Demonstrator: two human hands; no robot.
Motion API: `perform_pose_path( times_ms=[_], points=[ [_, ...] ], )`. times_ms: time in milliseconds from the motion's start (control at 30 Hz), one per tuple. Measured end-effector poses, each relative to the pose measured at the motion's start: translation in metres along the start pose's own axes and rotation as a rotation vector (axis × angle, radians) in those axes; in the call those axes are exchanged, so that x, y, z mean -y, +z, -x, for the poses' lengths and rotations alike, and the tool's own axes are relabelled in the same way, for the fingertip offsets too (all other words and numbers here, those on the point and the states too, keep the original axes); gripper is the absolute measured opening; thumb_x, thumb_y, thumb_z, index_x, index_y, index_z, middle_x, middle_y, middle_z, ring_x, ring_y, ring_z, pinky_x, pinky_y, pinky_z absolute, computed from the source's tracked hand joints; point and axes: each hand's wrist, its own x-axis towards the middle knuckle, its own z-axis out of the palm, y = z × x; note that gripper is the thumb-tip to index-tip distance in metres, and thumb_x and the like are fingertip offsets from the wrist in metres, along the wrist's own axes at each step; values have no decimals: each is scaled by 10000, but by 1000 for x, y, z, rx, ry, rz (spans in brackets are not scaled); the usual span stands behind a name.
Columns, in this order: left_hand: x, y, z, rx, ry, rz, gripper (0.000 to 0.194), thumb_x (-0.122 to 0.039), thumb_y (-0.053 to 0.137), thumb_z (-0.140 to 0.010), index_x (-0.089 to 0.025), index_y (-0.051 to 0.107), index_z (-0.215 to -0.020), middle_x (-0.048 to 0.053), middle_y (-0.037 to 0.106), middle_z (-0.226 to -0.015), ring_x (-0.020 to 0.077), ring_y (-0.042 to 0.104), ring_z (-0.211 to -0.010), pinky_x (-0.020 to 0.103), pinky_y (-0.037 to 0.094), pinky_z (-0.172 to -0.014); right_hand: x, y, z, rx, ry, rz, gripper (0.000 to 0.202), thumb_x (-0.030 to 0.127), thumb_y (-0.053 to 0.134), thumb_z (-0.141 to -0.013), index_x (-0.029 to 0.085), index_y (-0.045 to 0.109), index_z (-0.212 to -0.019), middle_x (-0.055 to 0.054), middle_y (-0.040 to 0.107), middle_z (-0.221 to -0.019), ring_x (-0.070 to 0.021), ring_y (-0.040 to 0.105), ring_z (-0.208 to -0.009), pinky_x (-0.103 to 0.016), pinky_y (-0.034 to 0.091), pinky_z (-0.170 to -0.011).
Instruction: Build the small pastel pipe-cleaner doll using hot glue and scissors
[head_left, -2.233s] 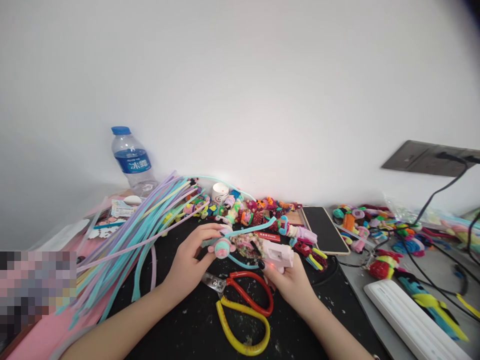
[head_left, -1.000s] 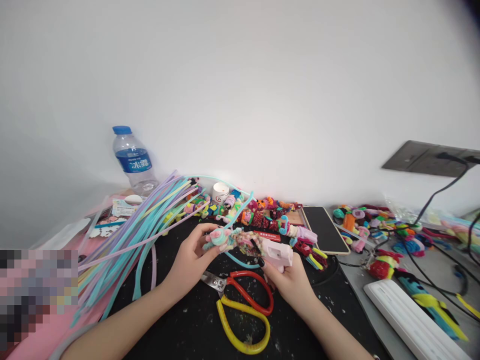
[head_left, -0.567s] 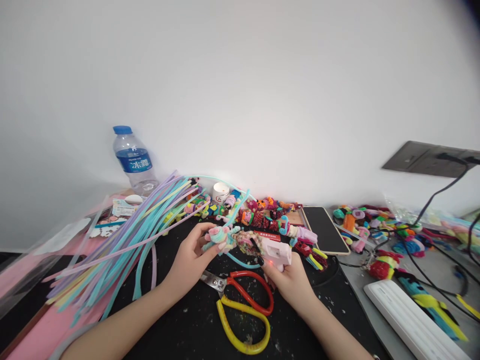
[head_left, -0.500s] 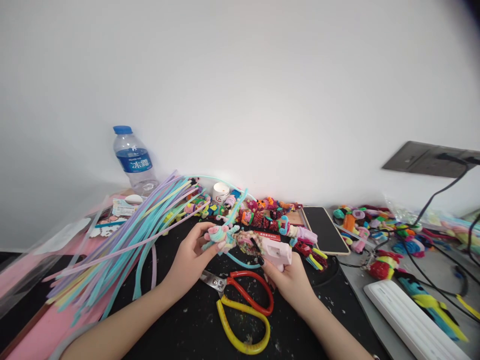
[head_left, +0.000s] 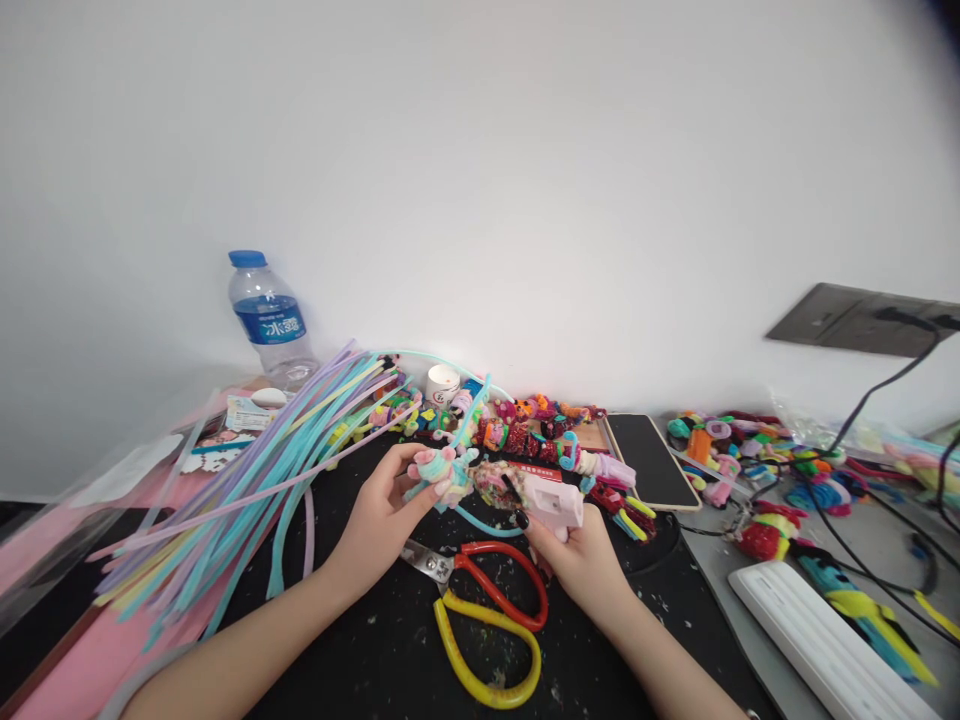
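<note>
Between the thumb and fingers of my left hand [head_left: 386, 505] is a small pastel pipe-cleaner figure [head_left: 439, 474] in turquoise, pink and cream. A turquoise stem [head_left: 472, 408] rises just behind it. My right hand [head_left: 574, 550] grips a pale pink glue gun [head_left: 555, 500], its fuzz-crusted nozzle pointing left at the figure with a small gap between. The fingers under the gun are partly hidden. Below both hands, scissors [head_left: 495, 650] with one red and one yellow handle lie on the black mat [head_left: 600, 660].
To the left lies a bundle of pastel pipe cleaners [head_left: 247, 500], with a water bottle [head_left: 270, 320] behind it. Finished pipe-cleaner pieces [head_left: 525, 440] line the wall beside a dark tablet [head_left: 652, 460]. A white power strip [head_left: 817, 640] and black cables [head_left: 855, 420] are on the right.
The pipe-cleaner figure has turned very slightly in my left hand. Both hands and the glue gun stay almost where they were.
</note>
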Motion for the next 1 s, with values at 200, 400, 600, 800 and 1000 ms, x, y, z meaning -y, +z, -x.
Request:
perform_pose_path(
  times_ms=[200, 400, 600, 800, 1000],
  points=[
    [3, 0, 0, -18, -8, 10, 214, -264, 576, -789, -200, 495, -976, 43, 612, -952, 190, 622, -894, 308, 522, -762, -1, 0, 0, 6, 9, 3, 282, 286, 504, -784, 198, 432, -526, 30, 478, -389, -104, 434, -351, -212, 332, -363],
    [3, -1, 0, -20, -29, 41, 210, -263, 574, -795, -204, 487, -976, 37, 602, -950, 189, 619, -906, 307, 523, -762, 1, -1, -1, 5, 8, 16, 293, 276, 509, -773, 202, 420, -504, 31, 468, -375, -105, 429, -345, -215, 324, -360],
    [3, 0, -1, -24, -33, 64, 207, -264, 572, -800, -207, 478, -975, 37, 596, -965, 185, 612, -924, 303, 516, -779, 1, -1, -1, 7, 10, 9, 297, 282, 512, -779, 200, 428, -507, 32, 467, -371, -103, 423, -340, -212, 318, -352],
    [2, -1, 0, -37, -37, 57, 203, -266, 574, -795, -210, 482, -966, 27, 604, -965, 178, 606, -929, 292, 504, -787, 0, -1, -2, -3, 6, 18, 305, 276, 506, -778, 203, 416, -496, 33, 460, -370, -100, 420, -334, -211, 313, -350],
    [4, -1, -1, -68, -32, 38, 206, -276, 577, -783, -213, 486, -956, 20, 617, -945, 183, 606, -912, 294, 497, -776, -1, 0, -2, 0, 6, 32, 313, 271, 501, -784, 203, 413, -492, 34, 461, -365, -100, 426, -329, -209, 323, -355]
  ],
)
